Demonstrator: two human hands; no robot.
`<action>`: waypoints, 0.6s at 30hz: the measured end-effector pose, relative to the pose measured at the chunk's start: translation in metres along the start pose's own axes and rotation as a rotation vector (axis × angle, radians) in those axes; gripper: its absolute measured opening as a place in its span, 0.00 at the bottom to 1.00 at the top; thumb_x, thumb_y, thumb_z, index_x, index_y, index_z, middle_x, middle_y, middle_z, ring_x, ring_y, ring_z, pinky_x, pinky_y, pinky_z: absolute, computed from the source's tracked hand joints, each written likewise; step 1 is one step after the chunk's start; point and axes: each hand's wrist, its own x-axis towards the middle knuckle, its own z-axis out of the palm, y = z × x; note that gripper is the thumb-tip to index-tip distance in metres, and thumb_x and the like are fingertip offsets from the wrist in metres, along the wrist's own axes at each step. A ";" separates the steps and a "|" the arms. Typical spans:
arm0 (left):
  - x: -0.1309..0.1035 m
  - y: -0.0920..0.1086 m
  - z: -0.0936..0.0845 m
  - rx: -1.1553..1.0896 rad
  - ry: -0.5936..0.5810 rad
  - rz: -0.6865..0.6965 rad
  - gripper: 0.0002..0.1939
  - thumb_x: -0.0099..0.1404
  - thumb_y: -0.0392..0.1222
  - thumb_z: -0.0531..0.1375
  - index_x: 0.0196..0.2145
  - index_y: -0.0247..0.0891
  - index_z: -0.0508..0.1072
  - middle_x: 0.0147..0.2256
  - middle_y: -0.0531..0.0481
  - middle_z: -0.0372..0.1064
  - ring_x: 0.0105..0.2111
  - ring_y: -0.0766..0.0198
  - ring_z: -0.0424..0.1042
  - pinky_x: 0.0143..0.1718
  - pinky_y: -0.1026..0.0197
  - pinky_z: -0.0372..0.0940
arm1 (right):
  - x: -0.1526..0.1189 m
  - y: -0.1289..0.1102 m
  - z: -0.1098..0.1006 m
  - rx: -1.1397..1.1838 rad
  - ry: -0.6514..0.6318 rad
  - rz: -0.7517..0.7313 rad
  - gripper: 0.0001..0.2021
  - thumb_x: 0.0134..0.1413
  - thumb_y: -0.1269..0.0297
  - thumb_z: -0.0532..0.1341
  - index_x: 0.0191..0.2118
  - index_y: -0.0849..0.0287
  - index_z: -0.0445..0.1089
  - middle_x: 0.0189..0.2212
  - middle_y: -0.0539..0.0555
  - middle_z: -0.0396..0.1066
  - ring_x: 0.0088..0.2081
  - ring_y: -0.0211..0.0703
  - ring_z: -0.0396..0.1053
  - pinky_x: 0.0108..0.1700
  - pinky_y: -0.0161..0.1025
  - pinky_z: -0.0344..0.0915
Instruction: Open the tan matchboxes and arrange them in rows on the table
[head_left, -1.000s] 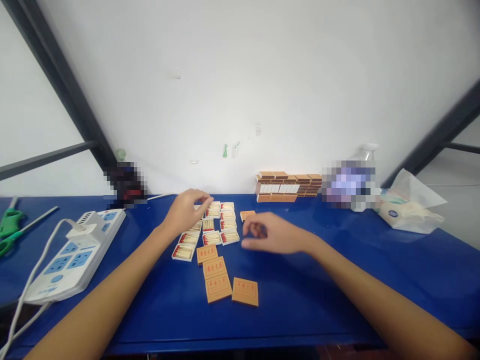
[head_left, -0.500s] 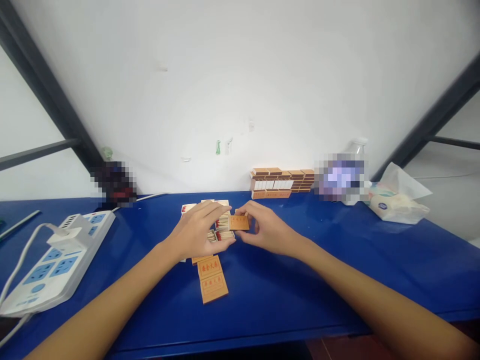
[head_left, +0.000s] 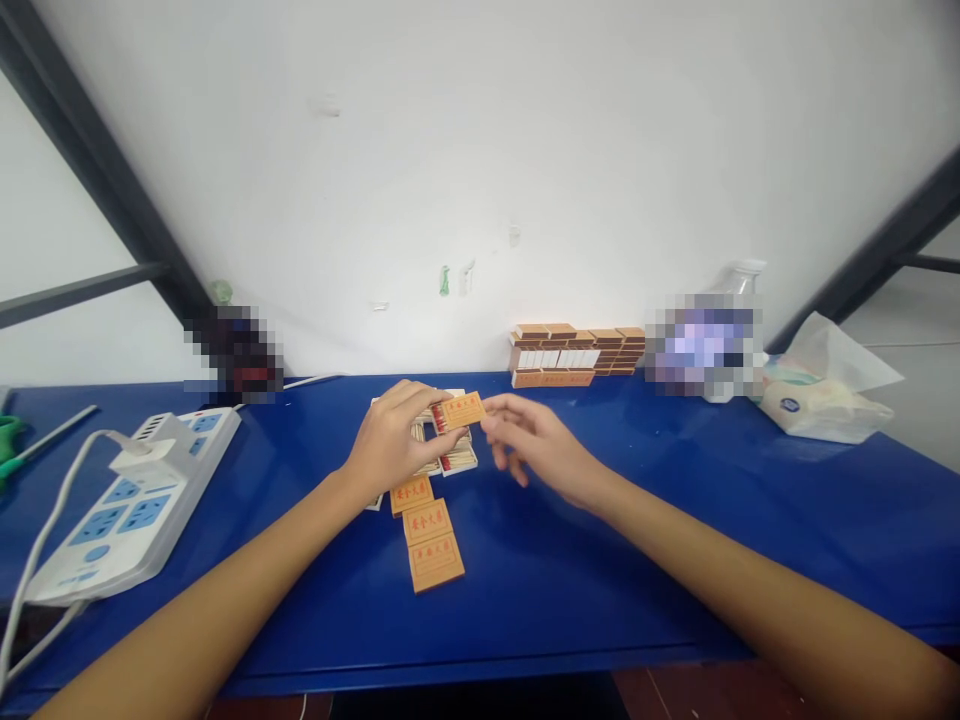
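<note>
Between my two hands is a matchbox with an orange printed sleeve; its tray sticks out at the left, showing red match heads. My left hand grips the tray end between thumb and fingers. At the sleeve's right end, my right hand pinches with thumb and forefinger, the other fingers loosely curled. Below them lie open trays of matches, partly hidden by my left hand. Nearer to me, orange sleeves lie flat in a slanting row.
Stacked matchboxes stand against the wall. At right are a blurred-out item, a bottle and a tissue pack. A white power strip with a plugged-in cable lies at left on the blue table.
The matchbox has shifted slightly left and up and tilted, with match heads now showing at its left end. My left hand now grips it too. The camera view has shifted slightly.
</note>
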 end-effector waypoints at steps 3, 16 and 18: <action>-0.001 0.003 0.003 -0.036 -0.013 -0.002 0.18 0.66 0.46 0.69 0.51 0.40 0.75 0.45 0.45 0.78 0.43 0.57 0.75 0.46 0.53 0.72 | -0.003 -0.003 0.002 -0.009 -0.059 0.017 0.18 0.57 0.48 0.67 0.44 0.57 0.70 0.21 0.44 0.64 0.18 0.33 0.59 0.15 0.31 0.57; -0.002 -0.017 0.000 0.082 -0.059 -0.073 0.20 0.66 0.54 0.67 0.50 0.39 0.78 0.42 0.44 0.80 0.42 0.55 0.76 0.45 0.52 0.71 | 0.029 0.015 -0.036 -0.033 0.254 0.110 0.13 0.59 0.62 0.63 0.26 0.57 0.61 0.20 0.45 0.59 0.19 0.31 0.57 0.17 0.30 0.54; -0.001 -0.024 -0.003 0.107 -0.074 -0.132 0.20 0.67 0.55 0.67 0.50 0.40 0.79 0.43 0.45 0.80 0.44 0.54 0.76 0.48 0.51 0.71 | 0.036 0.023 -0.045 -0.105 0.255 0.171 0.14 0.60 0.64 0.63 0.25 0.57 0.60 0.19 0.45 0.58 0.18 0.30 0.56 0.16 0.29 0.54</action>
